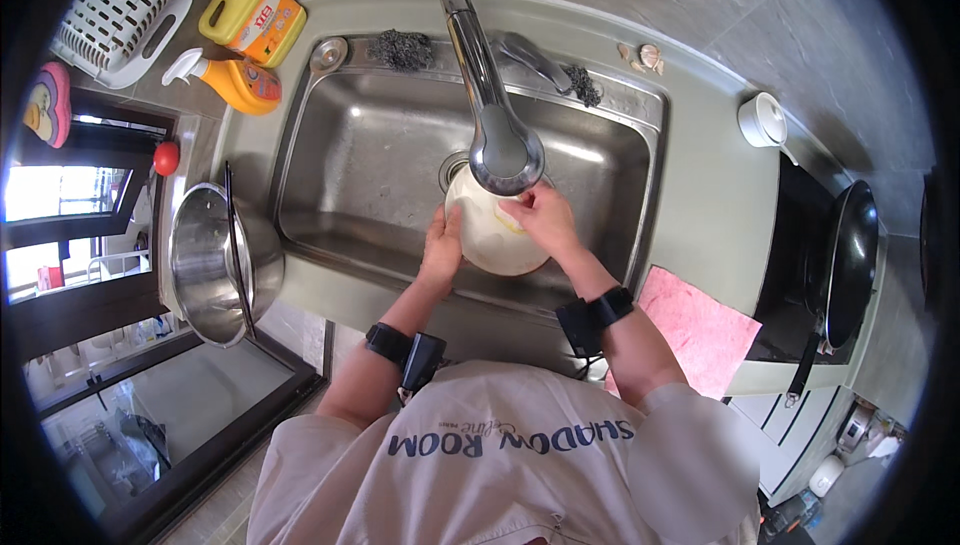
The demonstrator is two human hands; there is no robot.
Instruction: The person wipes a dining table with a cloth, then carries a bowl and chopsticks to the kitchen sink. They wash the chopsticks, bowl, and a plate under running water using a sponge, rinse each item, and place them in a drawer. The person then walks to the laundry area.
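Observation:
A round cream-white dish (487, 245), a plate or shallow bowl, is tilted over the steel sink (360, 147) beneath the chrome tap (480, 72). My left hand (442, 248) grips its left edge, thumb on the upper face. Over the dish's right part, my right hand (546, 221) has bent fingers around a small white and yellow pad (510, 221), pressed against the surface. The fingers largely hide the pad, so its exact kind is unclear. The tap head covers the dish's far edge. Part of the drain (452, 167) shows beside the dish.
Steel-wool scourers (401, 49) lie on the sink's back ledge. A yellow detergent jug (259, 19) and an orange spray bottle (244, 87) stand back left. A steel bowl (206, 267) with chopsticks (238, 260) is left, a pink cloth (697, 327) and black frying pan (847, 267) right.

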